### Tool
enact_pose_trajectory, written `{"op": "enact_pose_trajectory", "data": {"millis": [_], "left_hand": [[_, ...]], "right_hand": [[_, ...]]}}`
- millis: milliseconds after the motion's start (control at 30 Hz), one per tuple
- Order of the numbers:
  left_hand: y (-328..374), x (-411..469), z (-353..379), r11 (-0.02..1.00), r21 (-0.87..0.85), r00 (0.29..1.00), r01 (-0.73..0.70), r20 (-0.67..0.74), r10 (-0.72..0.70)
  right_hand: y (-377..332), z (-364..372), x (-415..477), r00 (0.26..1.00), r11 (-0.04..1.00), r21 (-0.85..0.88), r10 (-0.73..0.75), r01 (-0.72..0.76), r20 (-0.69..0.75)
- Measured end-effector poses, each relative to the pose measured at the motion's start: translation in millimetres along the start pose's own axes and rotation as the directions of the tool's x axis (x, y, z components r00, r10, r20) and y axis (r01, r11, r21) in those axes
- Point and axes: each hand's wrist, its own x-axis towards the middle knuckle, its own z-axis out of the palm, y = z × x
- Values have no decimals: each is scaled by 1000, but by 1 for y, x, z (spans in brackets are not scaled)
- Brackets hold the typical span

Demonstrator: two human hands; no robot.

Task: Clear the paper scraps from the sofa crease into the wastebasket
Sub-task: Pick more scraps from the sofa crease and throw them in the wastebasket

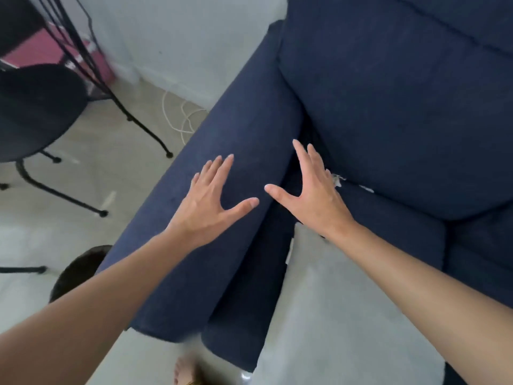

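Sofa crease [311, 151]: torn wht scraps [339, 180]

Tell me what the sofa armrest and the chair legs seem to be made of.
Sofa armrest: navy woven fabric, matte, with a fine visible weave over padding. Chair legs: probably black painted metal, since they are thin, bent tubes with small round feet.

Navy sofa armrest [222, 151] shows matt, finely woven cloth. White paper scraps [337, 180] look torn and ragged. Black chair legs [144, 129] read as thin matt metal, over smooth pale floor [133, 112].
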Motion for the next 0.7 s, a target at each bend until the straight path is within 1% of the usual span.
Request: {"op": "enact_pose_trajectory", "data": {"millis": [100,200,300,400,467,600,633,700], "left_hand": [[46,32,42,996,55,997,-69,44,66],[78,60,84,998,66,988,-9,154,-1],[99,85,125,998,63,975,28,217,-41],[109,109,163,992,122,963,20,264,-52],[114,126,186,989,144,963,29,262,-66],[114,163,230,980,185,962,73,245,-118],[113,174,241,977,188,962,98,233,-141],[112,194,260,972,161,960,172,192,-202]], "right_hand": [[62,-33,-9,991,992,37,119,-117,-60],[121,-51,-17,966,969,103,235,-225,-110],[175,-56,-15,900,911,203,396,-359,-184],[222,-53,-5,826,828,291,537,-479,-171],[249,-47,5,798,794,299,586,-529,-144],[291,-32,37,764,763,267,633,-589,-122],[299,-27,47,754,748,278,647,-602,-109],[311,-15,69,711,684,357,700,-636,-74]]}}
